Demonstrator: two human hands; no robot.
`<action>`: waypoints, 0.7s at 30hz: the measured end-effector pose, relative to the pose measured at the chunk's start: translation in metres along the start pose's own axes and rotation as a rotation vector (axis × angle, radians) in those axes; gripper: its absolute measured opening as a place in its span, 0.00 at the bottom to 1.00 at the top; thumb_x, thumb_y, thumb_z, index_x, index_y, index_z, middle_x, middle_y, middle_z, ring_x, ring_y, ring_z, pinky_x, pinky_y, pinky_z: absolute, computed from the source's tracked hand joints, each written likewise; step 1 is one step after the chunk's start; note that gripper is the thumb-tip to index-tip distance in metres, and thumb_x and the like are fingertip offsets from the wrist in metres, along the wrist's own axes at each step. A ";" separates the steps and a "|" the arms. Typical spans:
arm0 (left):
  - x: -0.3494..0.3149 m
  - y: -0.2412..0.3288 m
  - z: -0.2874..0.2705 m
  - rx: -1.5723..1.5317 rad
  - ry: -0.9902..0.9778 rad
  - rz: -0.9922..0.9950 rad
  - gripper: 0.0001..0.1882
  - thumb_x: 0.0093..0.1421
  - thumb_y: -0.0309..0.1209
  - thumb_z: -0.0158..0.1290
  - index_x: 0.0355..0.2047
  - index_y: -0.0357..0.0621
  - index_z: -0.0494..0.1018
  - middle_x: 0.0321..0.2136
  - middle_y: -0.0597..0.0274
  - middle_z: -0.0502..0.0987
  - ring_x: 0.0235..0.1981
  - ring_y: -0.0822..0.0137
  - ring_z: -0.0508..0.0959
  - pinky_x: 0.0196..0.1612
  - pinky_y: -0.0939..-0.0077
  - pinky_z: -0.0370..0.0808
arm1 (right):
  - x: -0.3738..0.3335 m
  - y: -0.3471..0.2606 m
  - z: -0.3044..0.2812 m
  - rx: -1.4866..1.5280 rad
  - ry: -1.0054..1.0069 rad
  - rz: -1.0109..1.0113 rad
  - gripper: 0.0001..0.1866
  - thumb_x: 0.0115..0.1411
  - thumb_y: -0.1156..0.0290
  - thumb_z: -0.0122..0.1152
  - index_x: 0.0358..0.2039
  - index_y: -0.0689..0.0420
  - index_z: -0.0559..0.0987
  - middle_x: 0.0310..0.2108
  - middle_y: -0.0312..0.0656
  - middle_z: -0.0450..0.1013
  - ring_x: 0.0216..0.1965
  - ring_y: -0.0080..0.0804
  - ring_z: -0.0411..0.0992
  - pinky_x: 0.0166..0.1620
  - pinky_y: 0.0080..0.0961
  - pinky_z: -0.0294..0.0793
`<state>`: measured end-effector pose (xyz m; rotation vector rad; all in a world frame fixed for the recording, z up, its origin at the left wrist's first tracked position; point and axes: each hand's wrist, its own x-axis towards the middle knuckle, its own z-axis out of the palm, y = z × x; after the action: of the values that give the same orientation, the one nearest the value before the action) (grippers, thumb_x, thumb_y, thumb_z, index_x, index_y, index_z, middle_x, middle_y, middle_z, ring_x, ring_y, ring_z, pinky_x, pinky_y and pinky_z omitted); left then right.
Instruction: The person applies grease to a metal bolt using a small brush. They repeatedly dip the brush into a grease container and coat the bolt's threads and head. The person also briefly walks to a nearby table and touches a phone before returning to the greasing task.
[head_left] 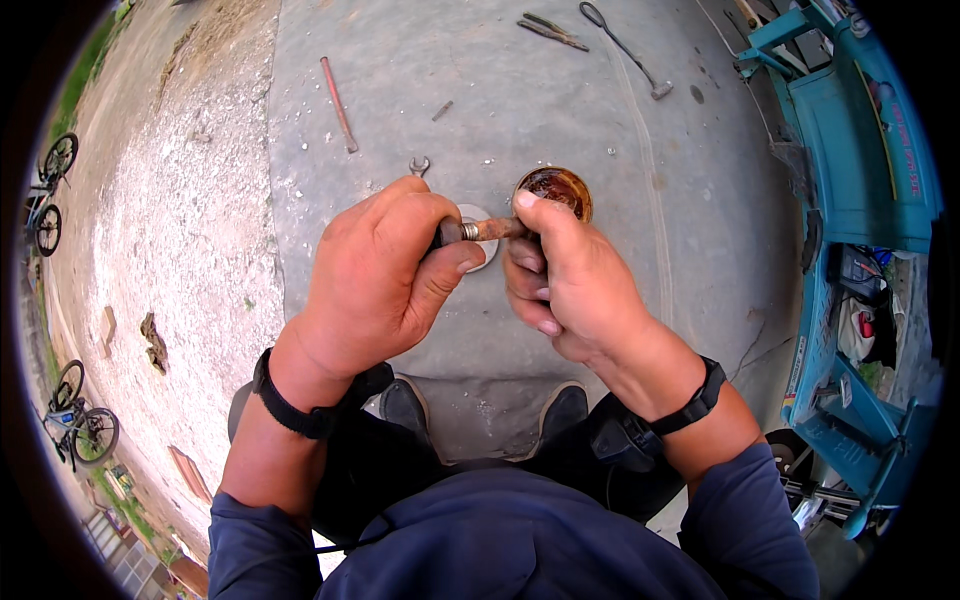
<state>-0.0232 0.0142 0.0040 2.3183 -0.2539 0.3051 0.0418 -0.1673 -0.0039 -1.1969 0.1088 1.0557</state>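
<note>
Grey, smooth flooring [400,90] fills the middle of this outdoor work spot, with rough, pale ground [170,250] along the left, bicycles [85,430] at its far-left edge, and a blue-green metal frame [850,150] standing on the right. Between the two hands, above the floor and ahead of the person's shoes [405,405], is a short rusty rod [492,230], roughly level, with a brighter threaded stretch toward its left end.

Left hand [385,270] is curled firmly over a dark end piece [447,233] at that side, thumb pressing from below. Right hand [575,275] grips the rod's other end, thumb on top and fingers folded under. Holding it at both ends probably keeps it steady and leaves the thread in plain sight.

Just beyond the right hand sits a round tin [589,198] smeared inside with brown, greasy stuff, likely put there to be within easy reach. Under the rod lies a pale disc [490,254], partly hidden; whether it is the tin's lid I cannot tell. An open-ended spanner [419,167] pokes out just past the left hand. Farther off, a red bar [338,105], dark pliers-like tool [553,32] and long loop-handled tool [625,50] lie well apart, seemingly set aside to leave working room.
</note>
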 end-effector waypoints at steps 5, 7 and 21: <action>-0.004 -0.004 0.003 -0.119 0.006 -0.063 0.11 0.64 0.36 0.56 0.35 0.40 0.72 0.23 0.60 0.69 0.22 0.60 0.70 0.26 0.69 0.67 | -0.004 -0.007 -0.005 -0.066 -0.052 -0.074 0.24 0.69 0.51 0.45 0.20 0.54 0.62 0.15 0.34 0.56 0.15 0.23 0.54 0.18 0.25 0.55; -0.010 0.005 0.004 -0.583 -0.093 -0.436 0.17 0.68 0.44 0.49 0.35 0.40 0.72 0.23 0.64 0.69 0.22 0.67 0.69 0.27 0.74 0.65 | 0.003 0.002 -0.016 -0.490 0.050 -0.622 0.22 0.68 0.55 0.51 0.21 0.55 0.64 0.16 0.39 0.59 0.16 0.31 0.59 0.20 0.29 0.59; -0.017 0.016 0.017 -1.010 -0.129 -0.648 0.24 0.72 0.50 0.42 0.41 0.37 0.70 0.24 0.68 0.65 0.21 0.78 0.59 0.23 0.84 0.57 | 0.004 -0.005 -0.038 -1.094 0.083 -1.210 0.17 0.60 0.63 0.63 0.21 0.56 0.67 0.18 0.41 0.63 0.18 0.40 0.64 0.22 0.32 0.63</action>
<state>-0.0413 -0.0074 -0.0016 1.3057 0.2482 -0.2612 0.0641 -0.1949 -0.0186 -1.8421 -1.1318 -0.1181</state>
